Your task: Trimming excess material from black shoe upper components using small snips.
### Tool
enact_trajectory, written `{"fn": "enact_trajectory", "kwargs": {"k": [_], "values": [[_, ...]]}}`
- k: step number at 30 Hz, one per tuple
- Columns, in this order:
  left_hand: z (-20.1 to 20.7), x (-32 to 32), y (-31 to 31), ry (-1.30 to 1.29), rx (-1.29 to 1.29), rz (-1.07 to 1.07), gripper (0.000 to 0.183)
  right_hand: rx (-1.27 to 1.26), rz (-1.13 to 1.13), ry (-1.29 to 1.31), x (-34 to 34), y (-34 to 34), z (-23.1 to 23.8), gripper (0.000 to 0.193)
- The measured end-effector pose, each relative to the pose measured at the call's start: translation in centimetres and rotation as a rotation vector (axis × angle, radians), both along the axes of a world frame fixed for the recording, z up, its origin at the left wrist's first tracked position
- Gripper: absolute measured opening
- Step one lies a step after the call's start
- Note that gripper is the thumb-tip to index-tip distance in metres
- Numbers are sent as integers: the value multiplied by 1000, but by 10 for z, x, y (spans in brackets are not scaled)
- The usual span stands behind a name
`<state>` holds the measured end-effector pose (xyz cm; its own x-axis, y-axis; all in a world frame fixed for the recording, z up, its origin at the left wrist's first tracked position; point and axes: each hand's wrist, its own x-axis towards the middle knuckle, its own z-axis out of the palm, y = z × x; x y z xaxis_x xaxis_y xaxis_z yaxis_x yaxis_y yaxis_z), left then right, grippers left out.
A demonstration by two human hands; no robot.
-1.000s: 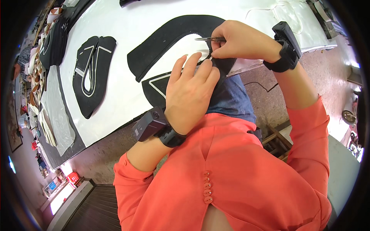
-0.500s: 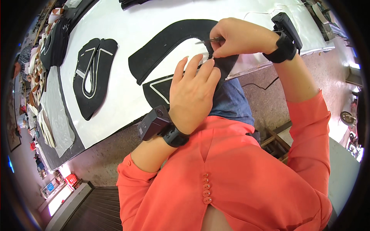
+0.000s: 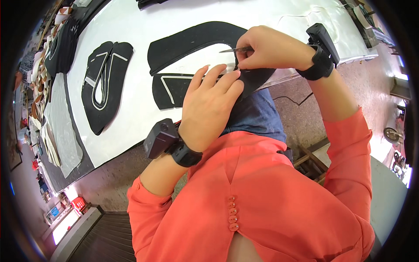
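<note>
A black U-shaped padded piece (image 3: 187,43) lies on the white-topped table in front of me, one arm of it edged with a thin white strip (image 3: 167,89). My left hand (image 3: 208,102) rests over its near arm, fingers outstretched and a little apart. In its curled fingers my right hand (image 3: 267,48) grips a slim pointed metal tool (image 3: 231,50), whose tip points left over the bare white gap inside the curve. The right fingertips meet the black piece's inner edge, close to my left fingertips. The tool's handle is hidden in the fist.
To the left lies another black piece (image 3: 117,78) with white trim, folded into a loop. Dark fabric (image 3: 64,48) is heaped at the table's far left, beside clear plastic sheeting (image 3: 63,126). A thin white cord (image 3: 301,17) runs across the far right of the table.
The black piece has turned slightly, its near arm shifting left and up, so more white strip shows. My left hand has moved a little left. The right hand has lowered slightly.
</note>
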<state>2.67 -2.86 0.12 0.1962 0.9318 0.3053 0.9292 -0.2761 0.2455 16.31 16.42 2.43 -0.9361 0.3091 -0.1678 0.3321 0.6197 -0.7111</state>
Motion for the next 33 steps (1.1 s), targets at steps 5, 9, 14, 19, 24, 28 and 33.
{"fn": "enact_trajectory", "kwargs": {"k": [5, 9, 14, 19, 24, 28, 33], "values": [[-3, -9, 1, -83, -9, -40, 27, -13, -9, -52, 0, 0, 1, 23], [-3, -15, 0, -25, 35, -82, 19, -1, -31, 1, 2, -10, -8, 24], [-5, -4, -1, -55, 31, -9, 25, -10, -19, 28, 4, -2, -4, 24], [-2, -15, -1, -57, 18, -66, 23, -9, -82, -29, 3, -13, -9, 24], [-2, -15, -3, -28, 30, -75, 23, -28, -61, 12, 9, -9, -7, 24], [-4, -11, 0, -42, 15, -57, 26, 1, -70, -18, 8, -3, -4, 24], [-5, -5, 2, -34, 64, -22, 30, 35, -61, -12, 5, -2, -5, 23]]}}
